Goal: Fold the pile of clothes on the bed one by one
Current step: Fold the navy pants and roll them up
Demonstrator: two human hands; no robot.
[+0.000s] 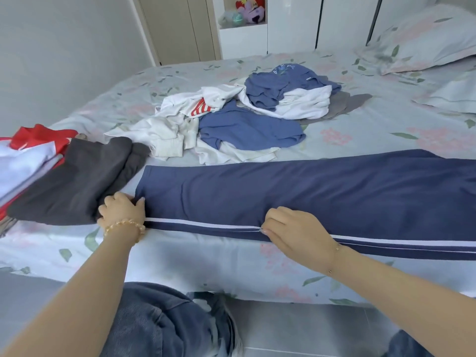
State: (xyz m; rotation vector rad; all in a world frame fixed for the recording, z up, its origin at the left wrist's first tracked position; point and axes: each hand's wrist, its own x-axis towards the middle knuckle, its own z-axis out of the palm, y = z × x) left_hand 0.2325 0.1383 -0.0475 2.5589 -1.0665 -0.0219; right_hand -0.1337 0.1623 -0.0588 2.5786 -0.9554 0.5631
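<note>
Navy track pants [296, 186] lie flat along the bed's [180, 258] near edge, my left hand [122, 208] pinching the cuff, my right hand [293, 228] pinching the white side stripe [206, 224]: uneven pull skews the 2 legs, or drags them off.

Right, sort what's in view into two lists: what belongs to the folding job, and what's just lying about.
Belongs to the job:
navy trousers, spread along the bed edge
left hand, gripping the trouser end
right hand, pinching the white stripe
unfolded pile
folded stack

Just lying about:
pillows
plush toys on the shelf
bed sheet, only the work surface
</note>
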